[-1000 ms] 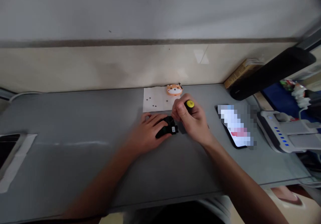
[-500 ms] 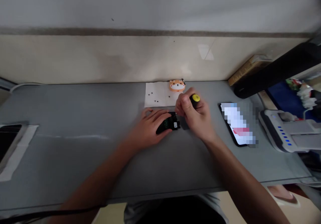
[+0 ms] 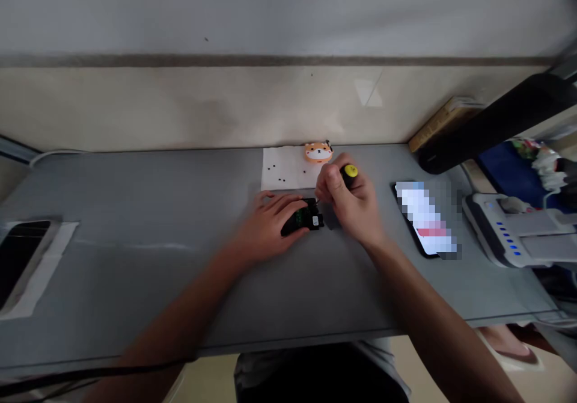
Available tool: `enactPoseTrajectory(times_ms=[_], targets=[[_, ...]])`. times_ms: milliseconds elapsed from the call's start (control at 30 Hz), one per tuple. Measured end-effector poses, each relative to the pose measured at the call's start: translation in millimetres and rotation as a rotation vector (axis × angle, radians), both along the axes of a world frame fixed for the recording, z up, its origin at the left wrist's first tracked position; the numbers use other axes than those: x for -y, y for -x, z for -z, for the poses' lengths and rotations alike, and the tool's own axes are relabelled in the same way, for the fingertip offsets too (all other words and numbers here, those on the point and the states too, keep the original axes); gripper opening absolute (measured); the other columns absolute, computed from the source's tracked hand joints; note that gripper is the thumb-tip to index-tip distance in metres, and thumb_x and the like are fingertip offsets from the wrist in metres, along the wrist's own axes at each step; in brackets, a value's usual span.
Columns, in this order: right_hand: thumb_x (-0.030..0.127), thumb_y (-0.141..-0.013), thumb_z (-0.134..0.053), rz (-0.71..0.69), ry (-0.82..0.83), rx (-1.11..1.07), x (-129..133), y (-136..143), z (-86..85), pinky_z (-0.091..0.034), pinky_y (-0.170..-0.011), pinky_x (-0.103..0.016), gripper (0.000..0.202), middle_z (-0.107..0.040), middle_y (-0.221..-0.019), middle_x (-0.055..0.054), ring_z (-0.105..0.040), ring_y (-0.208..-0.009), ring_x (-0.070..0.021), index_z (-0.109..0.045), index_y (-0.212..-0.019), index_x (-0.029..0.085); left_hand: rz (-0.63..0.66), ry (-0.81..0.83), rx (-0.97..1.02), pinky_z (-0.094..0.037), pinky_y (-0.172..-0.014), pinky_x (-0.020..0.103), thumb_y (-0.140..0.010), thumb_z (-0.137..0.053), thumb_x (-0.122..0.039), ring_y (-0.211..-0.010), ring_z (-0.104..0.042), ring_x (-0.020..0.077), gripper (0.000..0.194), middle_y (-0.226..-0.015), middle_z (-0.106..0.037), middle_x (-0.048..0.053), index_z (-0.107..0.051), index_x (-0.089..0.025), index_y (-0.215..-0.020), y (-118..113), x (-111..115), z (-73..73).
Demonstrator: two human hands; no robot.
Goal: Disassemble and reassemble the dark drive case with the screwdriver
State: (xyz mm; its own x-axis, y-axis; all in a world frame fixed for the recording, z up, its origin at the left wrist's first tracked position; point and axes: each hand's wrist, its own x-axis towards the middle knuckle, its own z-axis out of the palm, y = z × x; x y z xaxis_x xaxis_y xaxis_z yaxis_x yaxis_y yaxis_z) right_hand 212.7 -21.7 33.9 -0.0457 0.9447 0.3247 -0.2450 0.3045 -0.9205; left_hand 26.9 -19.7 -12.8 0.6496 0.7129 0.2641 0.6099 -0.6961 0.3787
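Desk (image 3: 157,195): grey. Left hand (image 3: 270,222): half-curled, thumb and fingers clasping a black device (image 3: 312,215). Right hand (image 3: 349,198): closed in a fist around a yellow-ended driver (image 3: 350,172). White paper (image 3: 291,165): flat at the desk's back edge. Black device: on the desk, nearer the back edge than the front, partly covered. Dark specks (image 3: 274,166): five, on the paper.

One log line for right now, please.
left hand: holding black device | right hand: gripping yellow-capped tool | small dark pieces: on white paper
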Motion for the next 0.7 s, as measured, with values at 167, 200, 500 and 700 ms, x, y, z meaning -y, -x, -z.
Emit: enactPoseTrajectory(times_ms=[167, 200, 500, 700], targets=[[0.052, -0.094, -0.065, 0.001, 0.015, 0.016, 0.9, -0.2, -1.8, -0.031, -0.054, -0.027, 0.038, -0.045, -0.063, 0.007, -0.036, -0.056, -0.009, -0.046, -0.077, 0.024, -0.006, -0.007, -0.024, -0.039, -0.115, 0.052, -0.101, -0.057, -0.043, -0.126, -0.063, 0.0284, 0.035, -0.136, -0.067, 0.009, -0.059, -0.023, -0.13, -0.4, 1.5, -3.3], [0.053, -0.094, -0.066, 0.002, 0.016, 0.017, 0.9, -0.2, -2.0, -0.031, -0.054, -0.027, 0.039, -0.044, -0.063, 0.007, -0.037, -0.056, -0.009, -0.046, -0.077, 0.024, -0.008, -0.011, -0.027, -0.04, -0.115, 0.052, -0.102, -0.057, -0.043, -0.125, -0.063, 0.0282, 0.035, -0.136, -0.067, 0.009, -0.058, -0.023, -0.13, -0.5, 2.0, -4.2], [0.054, -0.096, -0.061, 0.036, 0.01, 0.125, 5.0, 1.9, -5.7, -0.032, -0.058, -0.029, 0.039, -0.044, -0.067, 0.005, -0.04, -0.06, -0.0099, -0.049, -0.076, 0.023, 0.0, -0.045, -0.021, -0.04, -0.114, 0.051, -0.101, -0.058, -0.041, -0.119, -0.065, 0.0262, 0.024, -0.127, -0.071, 0.007, -0.064, -0.024, -0.117, -1.3, 1.9, -3.1], [0.056, -0.095, -0.061, 0.055, 0.006, 0.105, 2.6, -0.3, -6.8, -0.032, -0.058, -0.029, 0.041, -0.043, -0.066, 0.006, -0.039, -0.06, -0.01, -0.047, -0.075, 0.023, 0.003, -0.053, -0.019, -0.04, -0.112, 0.05, -0.102, -0.058, -0.039, -0.121, -0.065, 0.0252, 0.02, -0.129, -0.071, 0.007, -0.066, -0.025, -0.113, -0.6, 2.3, -3.9]])
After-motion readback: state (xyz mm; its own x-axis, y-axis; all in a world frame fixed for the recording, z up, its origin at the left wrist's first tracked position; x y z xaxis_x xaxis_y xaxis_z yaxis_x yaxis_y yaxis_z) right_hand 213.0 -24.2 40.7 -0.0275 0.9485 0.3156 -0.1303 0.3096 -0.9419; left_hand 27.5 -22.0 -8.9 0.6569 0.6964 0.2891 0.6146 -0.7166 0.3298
